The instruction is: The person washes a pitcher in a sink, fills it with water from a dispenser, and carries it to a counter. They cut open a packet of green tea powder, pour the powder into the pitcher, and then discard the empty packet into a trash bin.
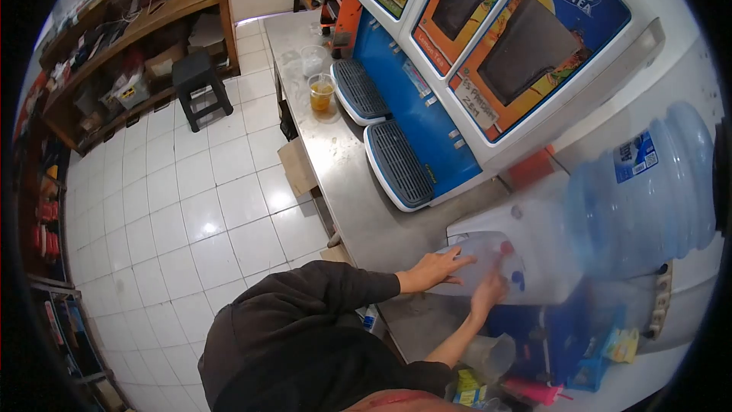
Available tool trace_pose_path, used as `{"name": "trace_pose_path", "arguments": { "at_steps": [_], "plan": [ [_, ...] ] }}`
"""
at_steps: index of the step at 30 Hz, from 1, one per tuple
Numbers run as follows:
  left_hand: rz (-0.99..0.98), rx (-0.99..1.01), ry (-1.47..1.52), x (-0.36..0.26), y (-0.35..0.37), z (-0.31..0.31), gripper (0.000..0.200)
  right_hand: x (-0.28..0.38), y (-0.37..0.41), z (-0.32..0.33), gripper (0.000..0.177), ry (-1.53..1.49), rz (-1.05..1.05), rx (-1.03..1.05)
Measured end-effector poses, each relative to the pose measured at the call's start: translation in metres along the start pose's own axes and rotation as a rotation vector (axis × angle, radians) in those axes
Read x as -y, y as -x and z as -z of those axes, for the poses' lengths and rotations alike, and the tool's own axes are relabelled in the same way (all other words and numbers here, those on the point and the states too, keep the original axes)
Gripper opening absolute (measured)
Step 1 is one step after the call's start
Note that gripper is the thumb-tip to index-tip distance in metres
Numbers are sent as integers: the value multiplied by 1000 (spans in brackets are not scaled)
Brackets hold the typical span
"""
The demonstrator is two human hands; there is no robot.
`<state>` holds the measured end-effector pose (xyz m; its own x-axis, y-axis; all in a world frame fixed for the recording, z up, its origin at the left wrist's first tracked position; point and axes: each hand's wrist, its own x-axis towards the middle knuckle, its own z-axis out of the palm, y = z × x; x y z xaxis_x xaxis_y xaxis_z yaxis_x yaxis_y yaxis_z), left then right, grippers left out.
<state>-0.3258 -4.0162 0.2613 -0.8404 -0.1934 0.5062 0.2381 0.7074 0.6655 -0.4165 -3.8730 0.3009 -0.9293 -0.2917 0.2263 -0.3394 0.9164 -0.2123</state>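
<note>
At the near end of the steel counter (358, 198), holds a clear plastic cup (474, 258) against the front of the white water dispenser (545, 259), just beside its red tap (506, 248) and blue tap (518, 280). Lays the left hand (438, 267) flat on the cup's wall, fingers spread and stretched toward the taps, black sleeve down to the wrist. Brings the right hand (488, 290) up from below, fingers raised against the cup's other side; cannot tell whether they close around it or touch a tap. Leaves bare steel between the hands and the nearer grey drip tray (396, 164) at the foot of the blue drinks machine (427, 114). Has a big blue water bottle (648, 191) on the dispenser's top and a cup of amber drink (321, 93) well apart, near the counter's far end. Stands at the counter's front edge, white floor tiles (183, 206) wide open to the left as far as a black stool (200, 84).
</note>
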Motion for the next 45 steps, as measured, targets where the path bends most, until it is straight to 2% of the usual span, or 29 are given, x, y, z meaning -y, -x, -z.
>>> {"name": "trace_pose_path", "arguments": {
  "at_steps": [2,10,12,16,19,21,27,30,32,33,35,37,38,41,45],
  "plan": [
    [-2,-10,-6,1,1,0,59,4,-1,6,45,-60,-68,105],
    [-17,-24,-22,-2,1,6,59,-3,-2,-2,47,-114,-35,86],
    [30,86,-4,-4,0,8,63,-6,-3,-4,47,-119,-41,85],
    [27,90,-5,-3,0,8,63,0,-1,2,47,-141,-58,87],
    [13,68,-2,-1,0,4,62,-9,-6,-6,46,-159,-57,104],
    [-51,-56,14,1,0,0,59,-16,-7,-9,46,-185,-55,114],
    [9,45,23,-1,-1,5,57,-8,-3,-5,47,-126,-45,94],
    [1,22,74,3,0,1,55,-18,-2,-17,48,-159,-26,36],
    [-14,23,85,2,-3,2,55,-14,-7,-12,49,-108,87,37],
    [-6,1,86,1,-3,1,54,-14,-6,-8,49,-79,76,40],
    [105,103,74,-4,-8,5,54,-4,-5,0,48,-39,30,39],
    [1,-22,72,-6,-10,5,55,-3,0,0,46,-2,-2,-15],
    [-19,26,107,-9,-11,5,55,-3,2,-3,45,22,2,-61],
    [35,60,11,-14,-13,8,55,13,6,17,44,-108,-121,21],
    [64,13,52,-16,-16,6,60,15,4,21,43,-156,-130,44]
  ]
}}
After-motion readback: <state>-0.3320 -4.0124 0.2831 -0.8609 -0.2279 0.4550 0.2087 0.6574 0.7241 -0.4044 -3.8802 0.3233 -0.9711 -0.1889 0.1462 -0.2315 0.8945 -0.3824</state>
